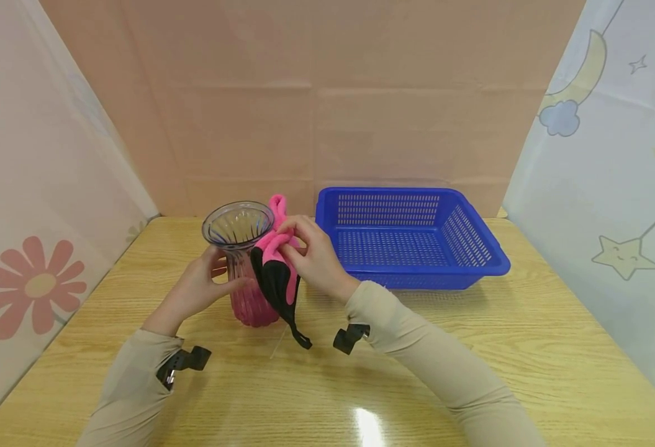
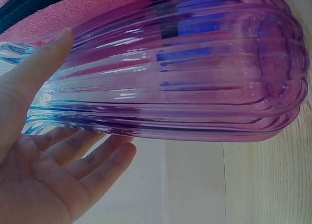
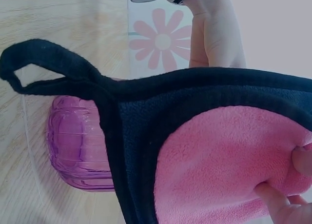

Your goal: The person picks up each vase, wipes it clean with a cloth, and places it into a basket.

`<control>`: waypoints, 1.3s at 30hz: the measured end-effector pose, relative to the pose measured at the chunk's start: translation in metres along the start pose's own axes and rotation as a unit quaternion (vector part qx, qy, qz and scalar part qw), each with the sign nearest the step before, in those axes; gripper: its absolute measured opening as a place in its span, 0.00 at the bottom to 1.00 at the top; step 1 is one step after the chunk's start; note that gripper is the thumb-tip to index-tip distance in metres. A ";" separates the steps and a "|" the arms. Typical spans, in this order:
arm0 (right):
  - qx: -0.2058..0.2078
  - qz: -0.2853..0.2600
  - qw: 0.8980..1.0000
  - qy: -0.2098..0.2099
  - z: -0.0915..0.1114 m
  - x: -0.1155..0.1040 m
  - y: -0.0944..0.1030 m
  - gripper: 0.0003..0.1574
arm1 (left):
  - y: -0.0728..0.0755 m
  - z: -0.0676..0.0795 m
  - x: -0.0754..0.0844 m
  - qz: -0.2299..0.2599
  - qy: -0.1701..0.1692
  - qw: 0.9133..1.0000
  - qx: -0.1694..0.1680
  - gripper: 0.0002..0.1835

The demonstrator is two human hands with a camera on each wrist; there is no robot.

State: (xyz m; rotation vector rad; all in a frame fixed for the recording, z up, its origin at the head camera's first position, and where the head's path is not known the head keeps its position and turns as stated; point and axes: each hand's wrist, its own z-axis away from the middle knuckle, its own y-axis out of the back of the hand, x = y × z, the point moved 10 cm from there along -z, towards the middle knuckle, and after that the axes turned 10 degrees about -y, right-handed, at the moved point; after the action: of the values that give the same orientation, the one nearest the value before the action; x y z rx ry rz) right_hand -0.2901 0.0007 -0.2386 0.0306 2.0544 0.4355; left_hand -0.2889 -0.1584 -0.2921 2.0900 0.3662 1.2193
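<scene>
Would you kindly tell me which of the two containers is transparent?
The ribbed vase, pink toward its base; the other, the blue rectangular basket, is opaque with slotted sides.

A light yellow-brown wooden table [image 1: 282, 397] has thin grain lines. A bright white spot of light [image 1: 368, 427] shines on it. Behind it stands a peach-coloured wall [image 1: 316, 136] with straight fold lines. On the left, a pale white wall [image 1: 20, 124] has a big pink flower [image 1: 40, 286] with a yellow middle. On the right, a pale bluish-white wall [image 1: 573, 180] shows a yellow curved moon [image 1: 595, 68], a little blue cloud [image 1: 560, 118] and a smiling yellow star [image 1: 626, 256].
</scene>
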 end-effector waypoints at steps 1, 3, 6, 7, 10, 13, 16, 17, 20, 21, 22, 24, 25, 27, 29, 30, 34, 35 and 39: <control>0.000 0.002 1.000 -0.001 0.000 0.001 0.000 0.09 | 0.000 0.000 0.000 0.000 0.000 1.000 0.000 0.41; -0.001 0.002 1.000 -0.002 0.000 0.002 -0.001 0.09 | 0.000 0.000 0.000 0.000 0.000 1.000 0.001 0.41; -0.005 -0.001 1.000 -0.004 0.001 0.003 -0.003 0.09 | 0.000 0.000 0.000 0.001 -0.001 1.000 0.001 0.41; -0.006 -0.002 1.000 -0.004 0.001 0.003 -0.003 0.09 | 0.000 0.000 0.000 0.001 0.000 1.000 0.001 0.41; -0.011 -0.006 1.000 -0.007 0.001 0.004 -0.005 0.09 | -0.001 0.000 0.000 0.001 0.002 1.000 0.000 0.41; -0.015 -0.005 1.000 -0.010 0.002 0.005 -0.007 0.09 | 0.000 0.000 -0.001 0.000 0.002 1.000 0.000 0.41; -0.017 -0.003 1.000 -0.010 0.002 0.006 -0.009 0.09 | 0.000 0.000 -0.001 -0.003 -0.001 1.000 0.002 0.40; -0.016 0.000 1.000 -0.009 0.002 0.006 -0.009 0.09 | 0.000 -0.001 -0.001 -0.003 -0.002 1.000 0.003 0.40; -0.014 0.006 1.000 -0.005 0.003 0.007 -0.010 0.09 | 0.000 -0.001 -0.001 -0.002 -0.004 1.000 0.004 0.39; -0.013 0.008 1.000 -0.005 0.003 0.007 -0.010 0.09 | 0.000 -0.001 -0.001 -0.002 -0.004 1.000 0.004 0.39; -0.013 0.009 1.000 -0.004 0.003 0.008 -0.010 0.08 | -0.001 -0.001 0.000 -0.001 -0.004 1.000 0.004 0.39; -0.014 0.009 1.000 -0.005 0.003 0.009 -0.011 0.07 | -0.001 -0.001 -0.001 0.000 -0.003 1.000 0.004 0.39; -0.014 0.009 1.000 -0.006 0.003 0.009 -0.012 0.07 | -0.001 0.000 -0.001 0.000 -0.003 1.000 0.004 0.39; -0.013 0.016 1.000 -0.008 0.003 0.010 -0.012 0.06 | -0.001 0.000 -0.001 0.000 -0.003 1.000 0.004 0.39; -0.013 0.025 1.000 -0.009 0.003 0.011 -0.013 0.06 | -0.001 0.000 -0.001 0.001 -0.003 1.000 0.005 0.39; -0.013 0.030 0.999 -0.010 0.003 0.012 -0.014 0.06 | -0.001 0.000 -0.001 0.002 -0.003 1.000 0.005 0.39; -0.020 0.042 0.999 -0.015 0.004 0.013 -0.016 0.06 | 0.000 0.000 0.000 0.001 -0.006 1.000 0.007 0.38; -0.023 0.044 0.999 -0.016 0.004 0.013 -0.017 0.06 | 0.000 0.000 0.001 0.000 -0.008 1.000 0.008 0.38; -0.029 0.052 0.998 -0.020 0.005 0.014 -0.019 0.07 | 0.001 0.000 0.002 -0.003 -0.013 1.000 0.009 0.38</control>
State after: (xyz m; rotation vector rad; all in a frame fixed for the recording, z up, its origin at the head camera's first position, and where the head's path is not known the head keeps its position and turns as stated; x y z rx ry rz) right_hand -0.2900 -0.0131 -0.2589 0.1104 2.0063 0.5545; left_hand -0.2880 -0.1577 -0.2902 2.1159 0.3734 1.1878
